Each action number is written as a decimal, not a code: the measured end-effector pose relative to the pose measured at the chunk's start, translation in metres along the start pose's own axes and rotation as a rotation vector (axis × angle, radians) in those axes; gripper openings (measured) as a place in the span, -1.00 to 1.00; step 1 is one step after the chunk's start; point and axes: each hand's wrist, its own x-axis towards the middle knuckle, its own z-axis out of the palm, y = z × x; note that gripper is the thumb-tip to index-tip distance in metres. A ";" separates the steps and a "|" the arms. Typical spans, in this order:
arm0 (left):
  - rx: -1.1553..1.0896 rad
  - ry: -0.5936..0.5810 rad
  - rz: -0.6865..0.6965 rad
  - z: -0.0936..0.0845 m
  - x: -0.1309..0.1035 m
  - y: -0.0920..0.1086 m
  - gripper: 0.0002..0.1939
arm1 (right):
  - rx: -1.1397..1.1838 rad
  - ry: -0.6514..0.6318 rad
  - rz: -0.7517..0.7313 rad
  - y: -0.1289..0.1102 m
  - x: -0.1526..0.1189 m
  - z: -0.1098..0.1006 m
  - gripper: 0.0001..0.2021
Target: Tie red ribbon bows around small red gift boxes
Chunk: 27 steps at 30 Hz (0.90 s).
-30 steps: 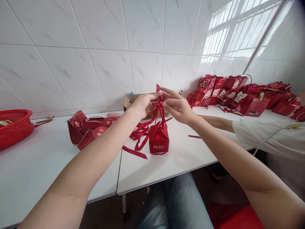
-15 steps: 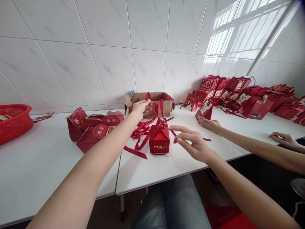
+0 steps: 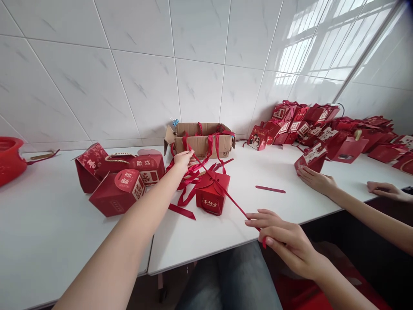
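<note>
A small red gift box (image 3: 211, 200) with gold lettering stands turned slightly on the white table, its top closed. A thin red ribbon (image 3: 235, 201) runs taut across its top. Behind and left of the box, my left hand (image 3: 183, 161) pinches one end of this ribbon. To the front right, near the table edge, my right hand (image 3: 287, 243) grips the other end, with a bit of ribbon sticking out below the fingers. Loose red ribbons (image 3: 186, 189) lie left of the box, partly behind it.
An open cardboard box (image 3: 201, 146) with ribbons over its side stands by the wall. Red gift boxes (image 3: 118, 191) sit at left, near a red basket (image 3: 11, 161). Many more are piled at right, where a co-worker's hand (image 3: 316, 178) touches one. A ribbon strip (image 3: 270, 189) lies on the table.
My right hand has taken hold of the ribbon and moved right and toward me. My left hand is lower and further left. The small box has turned. The co-worker's box has shifted right.
</note>
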 end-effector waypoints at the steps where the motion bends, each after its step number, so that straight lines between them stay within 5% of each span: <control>1: -0.004 0.007 -0.007 0.002 0.002 -0.003 -0.75 | 0.012 -0.011 0.012 0.001 -0.002 0.001 -0.75; 8: -0.131 0.018 0.046 0.003 0.003 0.003 -0.83 | 0.191 0.073 0.150 0.016 -0.007 -0.001 -0.74; 12: -0.230 -0.081 0.171 0.000 -0.009 0.037 -0.86 | 0.343 0.353 0.291 0.029 0.018 -0.021 -0.77; 16: -0.266 -0.217 0.332 0.003 -0.035 0.077 -0.86 | 0.465 0.657 0.321 0.039 0.080 -0.047 -0.92; 22: -0.069 -0.357 0.612 0.013 -0.087 0.112 -0.80 | 0.610 0.589 0.202 0.035 0.176 -0.062 -0.87; 27: 0.031 -0.405 0.696 0.020 -0.112 0.120 -0.81 | 0.527 0.534 0.202 0.028 0.210 -0.055 -0.81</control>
